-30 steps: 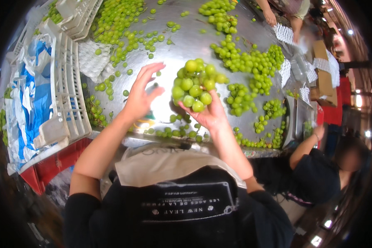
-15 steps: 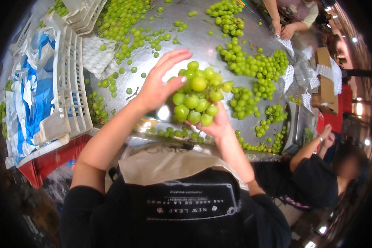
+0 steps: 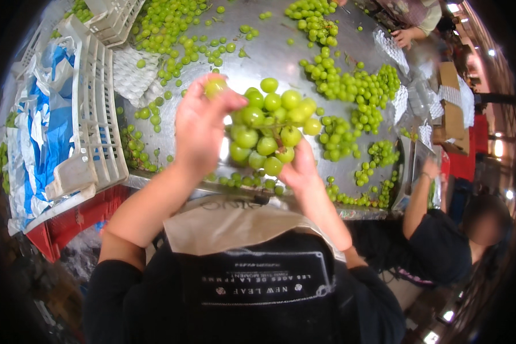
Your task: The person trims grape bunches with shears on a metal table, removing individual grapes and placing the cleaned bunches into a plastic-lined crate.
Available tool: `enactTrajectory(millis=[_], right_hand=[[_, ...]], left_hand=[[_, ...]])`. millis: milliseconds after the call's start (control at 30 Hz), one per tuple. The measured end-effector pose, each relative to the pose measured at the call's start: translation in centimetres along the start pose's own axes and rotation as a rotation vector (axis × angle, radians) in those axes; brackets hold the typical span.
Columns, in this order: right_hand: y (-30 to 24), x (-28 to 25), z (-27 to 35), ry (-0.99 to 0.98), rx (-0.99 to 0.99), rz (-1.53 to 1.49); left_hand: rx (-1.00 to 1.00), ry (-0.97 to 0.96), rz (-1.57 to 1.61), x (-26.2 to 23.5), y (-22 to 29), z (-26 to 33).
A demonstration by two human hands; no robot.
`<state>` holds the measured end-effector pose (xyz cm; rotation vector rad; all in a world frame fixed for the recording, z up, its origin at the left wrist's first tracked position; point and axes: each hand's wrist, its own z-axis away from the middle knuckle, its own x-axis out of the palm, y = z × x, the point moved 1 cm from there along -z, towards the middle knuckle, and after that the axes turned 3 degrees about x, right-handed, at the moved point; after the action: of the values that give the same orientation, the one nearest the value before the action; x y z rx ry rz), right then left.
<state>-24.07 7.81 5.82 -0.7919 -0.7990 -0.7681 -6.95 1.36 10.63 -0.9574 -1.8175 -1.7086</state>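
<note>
Above the near part of the metal table [image 3: 264, 51], my right hand [image 3: 301, 171] holds up a bunch of green grapes [image 3: 266, 135] from its lower right side. Some of that hand's fingers are hidden behind the fruit. Just left of the bunch, my left hand [image 3: 199, 123] has its thumb and fingers closed on a single grape [image 3: 215, 87], which is apart from the bunch. More bunches of grapes [image 3: 338, 83] lie in a line to the right, and loose grapes [image 3: 172, 40] are scattered at the far left.
A white plastic crate [image 3: 100, 109] with blue and white plastic sheeting stands at the left, above a red crate [image 3: 77, 221]. White padded netting [image 3: 136, 74] lies beside it. Cardboard [image 3: 450, 109] stands at the right. One person [image 3: 441, 246] is at right, another's hand [image 3: 404, 38] at far right.
My left hand, spread beside the bunch before, has drawn left and now pinches a single grape. The bunch has tilted slightly. The far person's hands have moved apart.
</note>
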Motion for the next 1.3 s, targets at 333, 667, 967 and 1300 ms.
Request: enactTrajectory(millis=[333, 667, 967, 1300], right_hand=[[-0.8, -1.2, 0.2, 0.029, -0.058, -0.036], [-1.2, -2.8, 0.2, -0.049, 0.030, -0.236], [-2.9, -2.2, 1.5, -0.009, -0.137, -0.065], [-2.9, -1.9, 2.1, 0.066, -0.173, 0.012]], left_hand=[[-0.097, -0.149, -1.472, -12.6, -1.0, 2.6], [-0.382, -0.928, -1.898, -14.1, -4.2, 5.0], [-0.469, -0.398, -1.339, -8.5, 4.2, 2.2], [0.021, -0.740, -1.513, -0.5, 7.4, 0.5]])
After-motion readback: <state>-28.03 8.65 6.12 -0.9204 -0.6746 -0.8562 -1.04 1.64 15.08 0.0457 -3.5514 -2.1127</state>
